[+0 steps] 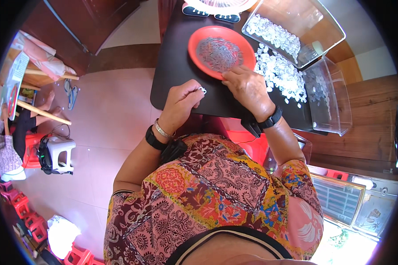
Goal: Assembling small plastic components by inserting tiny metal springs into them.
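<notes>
My left hand is closed near the dark table's front edge. Between its thumb and forefinger it pinches a small white plastic clip. My right hand reaches to the near rim of a round red plate, its fingers bent together. What those fingertips hold, if anything, is hidden. A heap of thin grey metal pins or nails lies in the plate. To the right of the plate a loose pile of small transparent plastic pieces covers the table.
A transparent bin with more plastic pieces stands at the far right, and another transparent bin lies beside the pile. A fan base sits at the back. Left are a white stool, slippers and a seated person.
</notes>
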A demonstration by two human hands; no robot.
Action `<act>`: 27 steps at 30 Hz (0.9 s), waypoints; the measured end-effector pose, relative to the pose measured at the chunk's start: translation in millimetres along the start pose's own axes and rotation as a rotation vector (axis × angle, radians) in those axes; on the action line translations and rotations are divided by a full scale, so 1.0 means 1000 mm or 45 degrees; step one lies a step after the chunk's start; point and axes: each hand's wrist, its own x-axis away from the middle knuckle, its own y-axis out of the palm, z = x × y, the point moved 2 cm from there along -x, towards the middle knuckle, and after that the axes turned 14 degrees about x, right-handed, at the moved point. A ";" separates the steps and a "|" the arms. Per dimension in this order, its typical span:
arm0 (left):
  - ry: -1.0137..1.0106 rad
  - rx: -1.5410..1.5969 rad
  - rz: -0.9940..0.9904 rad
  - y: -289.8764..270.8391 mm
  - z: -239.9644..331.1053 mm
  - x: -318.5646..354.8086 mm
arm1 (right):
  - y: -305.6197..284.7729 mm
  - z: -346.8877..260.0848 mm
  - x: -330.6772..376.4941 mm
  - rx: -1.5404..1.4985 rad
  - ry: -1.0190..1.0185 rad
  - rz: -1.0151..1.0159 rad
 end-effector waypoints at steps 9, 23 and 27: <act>0.009 -0.023 -0.006 -0.001 -0.001 -0.001 | 0.002 0.001 0.000 0.055 0.023 0.067; 0.003 -0.038 -0.003 -0.002 -0.001 -0.001 | -0.001 -0.002 -0.004 -0.006 -0.015 0.031; 0.014 -0.030 -0.004 -0.001 -0.001 0.000 | -0.001 -0.008 -0.002 -0.063 -0.048 0.050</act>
